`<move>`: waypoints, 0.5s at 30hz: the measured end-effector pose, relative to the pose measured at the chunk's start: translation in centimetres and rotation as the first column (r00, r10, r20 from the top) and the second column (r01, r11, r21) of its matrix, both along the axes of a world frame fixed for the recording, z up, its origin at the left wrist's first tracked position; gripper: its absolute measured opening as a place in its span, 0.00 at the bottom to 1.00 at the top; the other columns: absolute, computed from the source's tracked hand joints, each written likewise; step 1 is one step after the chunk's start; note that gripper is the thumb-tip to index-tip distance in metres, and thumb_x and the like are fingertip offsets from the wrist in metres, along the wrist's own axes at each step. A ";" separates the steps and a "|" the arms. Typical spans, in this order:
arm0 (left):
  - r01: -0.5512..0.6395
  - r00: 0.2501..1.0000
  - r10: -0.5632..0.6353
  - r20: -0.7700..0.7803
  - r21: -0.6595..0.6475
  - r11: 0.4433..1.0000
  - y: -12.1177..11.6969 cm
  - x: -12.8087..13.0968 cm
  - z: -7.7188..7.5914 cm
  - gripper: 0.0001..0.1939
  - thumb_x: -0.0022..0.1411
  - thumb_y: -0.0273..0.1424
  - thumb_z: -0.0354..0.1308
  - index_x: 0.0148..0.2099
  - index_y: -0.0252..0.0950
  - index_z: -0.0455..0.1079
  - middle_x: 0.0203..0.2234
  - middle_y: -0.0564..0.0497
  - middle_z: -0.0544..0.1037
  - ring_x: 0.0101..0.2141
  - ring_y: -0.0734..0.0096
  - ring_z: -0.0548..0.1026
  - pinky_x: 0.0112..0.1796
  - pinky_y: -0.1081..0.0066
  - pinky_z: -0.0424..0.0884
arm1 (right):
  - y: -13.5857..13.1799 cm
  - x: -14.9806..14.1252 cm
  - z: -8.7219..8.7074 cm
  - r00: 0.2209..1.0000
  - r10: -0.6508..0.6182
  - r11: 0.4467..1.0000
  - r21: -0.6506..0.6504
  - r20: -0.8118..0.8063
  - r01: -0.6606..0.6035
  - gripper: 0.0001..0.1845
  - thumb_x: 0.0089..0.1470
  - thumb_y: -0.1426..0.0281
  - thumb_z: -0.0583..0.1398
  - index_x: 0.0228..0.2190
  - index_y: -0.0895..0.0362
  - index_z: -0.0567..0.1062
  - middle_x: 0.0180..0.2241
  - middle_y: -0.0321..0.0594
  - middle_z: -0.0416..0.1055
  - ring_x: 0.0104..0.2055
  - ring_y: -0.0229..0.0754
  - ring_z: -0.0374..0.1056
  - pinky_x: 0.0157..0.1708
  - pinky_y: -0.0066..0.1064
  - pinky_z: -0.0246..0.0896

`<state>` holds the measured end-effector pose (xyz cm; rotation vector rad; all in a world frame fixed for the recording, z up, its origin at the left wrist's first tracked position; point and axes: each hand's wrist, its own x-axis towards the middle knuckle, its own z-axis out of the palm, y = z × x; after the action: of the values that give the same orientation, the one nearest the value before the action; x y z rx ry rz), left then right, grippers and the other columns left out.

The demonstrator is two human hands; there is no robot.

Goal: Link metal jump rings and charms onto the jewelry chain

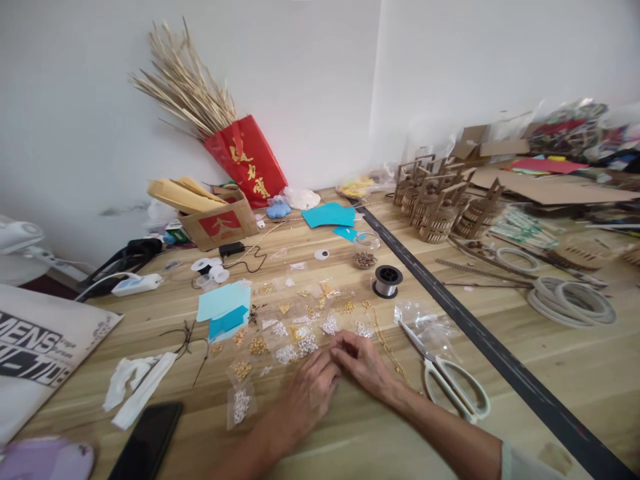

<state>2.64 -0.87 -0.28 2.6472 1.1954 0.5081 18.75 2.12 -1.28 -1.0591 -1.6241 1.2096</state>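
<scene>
My left hand (314,383) and my right hand (361,360) meet at the fingertips low over the wooden table. The fingers of both are closed, and whatever they pinch is too small or hidden to make out. Just beyond them lie small clear bags of silver beads (307,344) and gold beads (258,345). A thin gold chain (387,343) runs beside my right hand. To the right of it rest white-handled scissors (453,383), partly over a crumpled clear plastic bag (425,323).
A wire spool (387,283) stands beyond the hands. A black strip (450,313) crosses the table, with small wooden baskets (435,207) and coiled white tubing (570,300) on its right. At left lie a phone (147,440), blue paper (225,303) and a cardboard box (220,223).
</scene>
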 end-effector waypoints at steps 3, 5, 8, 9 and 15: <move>-0.044 0.994 0.046 0.097 -0.022 0.999 -0.2 -0.3 0.4 0.08 0.64 0.22 0.51 0.34 0.36 0.70 0.31 0.48 0.77 0.36 0.64 0.75 0.41 0.64 0.74 | -0.1 0.0 0.3 1.000 -0.018 1.000 0.016 0.014 0.018 0.07 0.55 0.70 0.57 0.27 0.58 0.71 0.21 0.31 0.62 0.24 0.36 0.57 0.25 0.26 0.53; -0.076 0.969 0.092 0.228 -0.080 0.994 -0.1 -0.6 0.8 0.09 0.62 0.22 0.52 0.32 0.36 0.70 0.28 0.49 0.76 0.32 0.66 0.75 0.37 0.68 0.74 | -0.1 0.0 0.2 1.000 -0.024 0.999 0.033 0.014 0.024 0.07 0.55 0.70 0.57 0.27 0.57 0.71 0.21 0.31 0.61 0.24 0.36 0.57 0.25 0.26 0.52; -0.137 0.866 0.253 0.432 -0.282 0.950 0.3 -1.4 1.1 0.07 0.57 0.23 0.55 0.29 0.35 0.70 0.24 0.50 0.76 0.27 0.70 0.73 0.31 0.73 0.71 | -0.3 -0.1 0.0 1.000 -0.003 1.000 -0.001 -0.022 0.003 0.07 0.55 0.68 0.56 0.27 0.57 0.69 0.20 0.30 0.60 0.22 0.35 0.55 0.23 0.26 0.50; -0.157 0.813 0.337 0.475 -0.379 0.912 0.5 -1.7 1.2 0.06 0.56 0.24 0.56 0.28 0.35 0.71 0.23 0.51 0.76 0.25 0.71 0.73 0.29 0.74 0.70 | -0.3 -0.2 0.0 0.999 0.007 1.000 -0.027 -0.042 -0.008 0.08 0.56 0.67 0.56 0.27 0.57 0.69 0.19 0.29 0.60 0.22 0.34 0.55 0.22 0.25 0.49; -0.067 0.525 0.683 0.508 -0.775 0.628 1.4 -2.9 1.2 0.10 0.46 0.33 0.67 0.23 0.32 0.72 0.16 0.52 0.74 0.20 0.74 0.69 0.24 0.76 0.64 | -0.9 -0.9 -0.4 0.981 0.041 0.983 -0.166 -0.189 -0.073 0.14 0.56 0.58 0.58 0.28 0.57 0.67 0.17 0.30 0.64 0.17 0.33 0.57 0.18 0.24 0.50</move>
<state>-0.28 0.50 0.93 1.2103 1.3187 0.9417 17.89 1.23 -1.72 -0.9784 -1.4357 1.4636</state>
